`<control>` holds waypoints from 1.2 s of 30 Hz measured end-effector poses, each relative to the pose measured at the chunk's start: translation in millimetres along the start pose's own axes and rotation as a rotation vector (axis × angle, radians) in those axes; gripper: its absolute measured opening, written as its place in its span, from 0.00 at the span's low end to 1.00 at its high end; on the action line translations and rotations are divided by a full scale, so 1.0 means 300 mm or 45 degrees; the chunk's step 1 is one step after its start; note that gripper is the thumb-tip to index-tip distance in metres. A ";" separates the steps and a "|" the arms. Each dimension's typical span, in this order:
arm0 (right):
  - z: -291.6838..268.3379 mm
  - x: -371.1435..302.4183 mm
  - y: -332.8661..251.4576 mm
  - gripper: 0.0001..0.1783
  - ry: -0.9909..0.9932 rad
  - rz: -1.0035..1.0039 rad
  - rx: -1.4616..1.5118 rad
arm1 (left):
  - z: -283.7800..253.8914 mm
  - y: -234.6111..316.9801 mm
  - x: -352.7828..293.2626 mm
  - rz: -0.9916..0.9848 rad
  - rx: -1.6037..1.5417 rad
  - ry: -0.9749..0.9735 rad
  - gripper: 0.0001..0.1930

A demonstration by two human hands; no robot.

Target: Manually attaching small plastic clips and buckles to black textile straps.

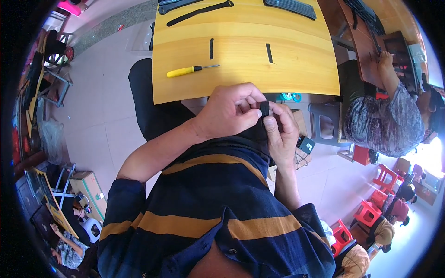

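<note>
A small black strap end [264, 109] is pinched between my two hands just off the table's near edge; the rest of it is hidden. My left hand [232, 111] has its fingers curled, with thumb and fingertips closed at the strap's left side. From the right, the thumb and fingers of my right hand [281, 127] close on it too. On the wooden table, a screwdriver [181, 72] with a yellow handle lies left of two short black strips [212, 48]. Farther back is a long black strap [199, 13] with a slotted end.
More black straps [176, 4] lie at the table's far left, and a stack of dark straps [291, 7] at its far right. A grey stool [320, 124] stands to the right, near a seated person [382, 120] at another table. Red chairs [367, 213] stand farther off.
</note>
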State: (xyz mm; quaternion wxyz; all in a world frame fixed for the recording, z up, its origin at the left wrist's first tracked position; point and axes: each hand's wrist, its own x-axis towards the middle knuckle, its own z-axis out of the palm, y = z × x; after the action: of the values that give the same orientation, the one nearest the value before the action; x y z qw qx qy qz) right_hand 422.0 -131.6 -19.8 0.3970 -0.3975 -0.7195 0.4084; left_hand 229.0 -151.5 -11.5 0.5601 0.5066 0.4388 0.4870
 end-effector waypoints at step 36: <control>-0.009 0.015 -0.004 0.13 -0.134 -0.079 -0.124 | -0.073 0.037 0.031 -0.249 0.143 -0.346 0.03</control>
State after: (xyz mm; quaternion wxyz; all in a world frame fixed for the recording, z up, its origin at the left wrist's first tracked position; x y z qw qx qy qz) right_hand 422.4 -127.4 -16.7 0.3514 -0.3718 -0.7702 0.3808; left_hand 207.7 -139.1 -2.6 0.6297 0.5532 0.4326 0.3321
